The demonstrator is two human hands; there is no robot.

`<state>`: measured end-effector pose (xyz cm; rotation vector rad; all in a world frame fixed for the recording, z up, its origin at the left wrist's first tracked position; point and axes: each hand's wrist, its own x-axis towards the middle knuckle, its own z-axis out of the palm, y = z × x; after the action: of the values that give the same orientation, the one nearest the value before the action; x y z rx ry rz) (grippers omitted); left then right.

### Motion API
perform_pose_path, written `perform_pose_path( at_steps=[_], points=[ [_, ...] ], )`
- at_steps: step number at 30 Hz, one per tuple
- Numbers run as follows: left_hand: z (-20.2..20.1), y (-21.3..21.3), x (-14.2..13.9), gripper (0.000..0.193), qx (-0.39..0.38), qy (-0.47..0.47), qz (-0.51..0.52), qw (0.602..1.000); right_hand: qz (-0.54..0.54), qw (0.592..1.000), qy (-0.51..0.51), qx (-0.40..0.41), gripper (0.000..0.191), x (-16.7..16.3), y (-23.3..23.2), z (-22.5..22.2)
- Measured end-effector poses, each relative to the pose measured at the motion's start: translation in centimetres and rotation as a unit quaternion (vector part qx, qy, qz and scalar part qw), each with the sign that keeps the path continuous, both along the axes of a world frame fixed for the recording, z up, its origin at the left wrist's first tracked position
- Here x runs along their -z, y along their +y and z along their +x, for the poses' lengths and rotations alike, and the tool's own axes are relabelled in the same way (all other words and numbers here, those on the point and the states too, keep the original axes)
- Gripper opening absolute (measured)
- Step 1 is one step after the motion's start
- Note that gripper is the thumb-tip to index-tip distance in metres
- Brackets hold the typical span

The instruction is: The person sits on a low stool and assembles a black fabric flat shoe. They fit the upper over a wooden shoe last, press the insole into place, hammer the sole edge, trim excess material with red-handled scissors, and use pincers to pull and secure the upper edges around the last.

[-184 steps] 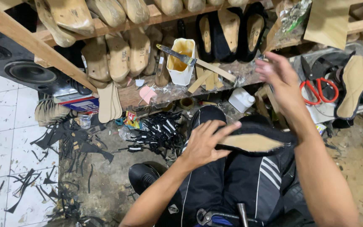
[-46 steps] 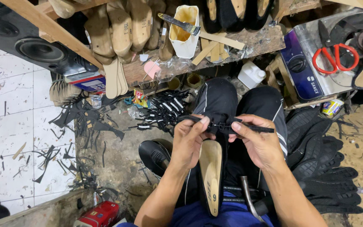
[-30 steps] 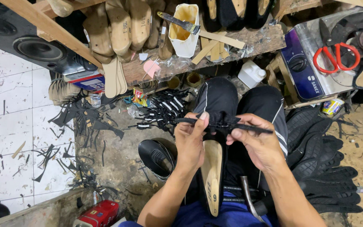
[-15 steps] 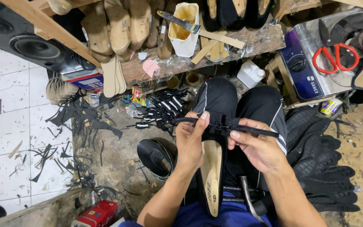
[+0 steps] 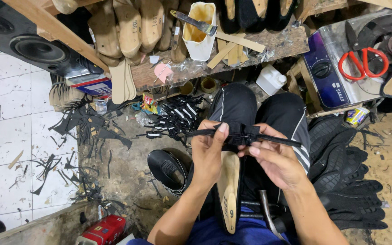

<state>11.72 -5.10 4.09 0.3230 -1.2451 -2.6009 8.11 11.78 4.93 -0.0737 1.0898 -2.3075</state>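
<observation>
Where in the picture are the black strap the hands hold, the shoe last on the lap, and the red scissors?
black strap (image 5: 275, 139), head view, on its right stretch.
shoe last (image 5: 229, 186), head view, on its pale sole.
red scissors (image 5: 364, 61), head view, on the handle loops.

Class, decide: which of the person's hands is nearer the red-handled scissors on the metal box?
Right. The right hand lies below-left of the scissors; the left hand is farther left.

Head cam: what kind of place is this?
Most likely a small shoemaker's workshop. Wooden shoe lasts crowd the shelf, cut black strap scraps litter the floor, and both hands, left hand and right hand, fit a black strap over a last on the lap.
</observation>
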Motion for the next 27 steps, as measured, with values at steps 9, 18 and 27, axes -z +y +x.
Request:
perform_pose_path(
  at_steps=[9,18,27],
  points=[
    [0.3,0.3,0.4,0.010,-0.021,0.007,-0.069,0.997,0.048,0.999,-0.006,0.016,0.029,1.8,-0.2,0.0],
    [0.1,0.5,0.5,0.011,-0.046,-0.015,-0.050,0.998,0.012,0.997,-0.048,-0.055,0.029,1.2,-0.1,-0.4],
    [0.3,0.5,0.5,0.011,-0.062,-0.017,-0.078,0.995,0.028,0.999,-0.016,0.044,0.015,0.9,-1.1,0.6]
  ],
)
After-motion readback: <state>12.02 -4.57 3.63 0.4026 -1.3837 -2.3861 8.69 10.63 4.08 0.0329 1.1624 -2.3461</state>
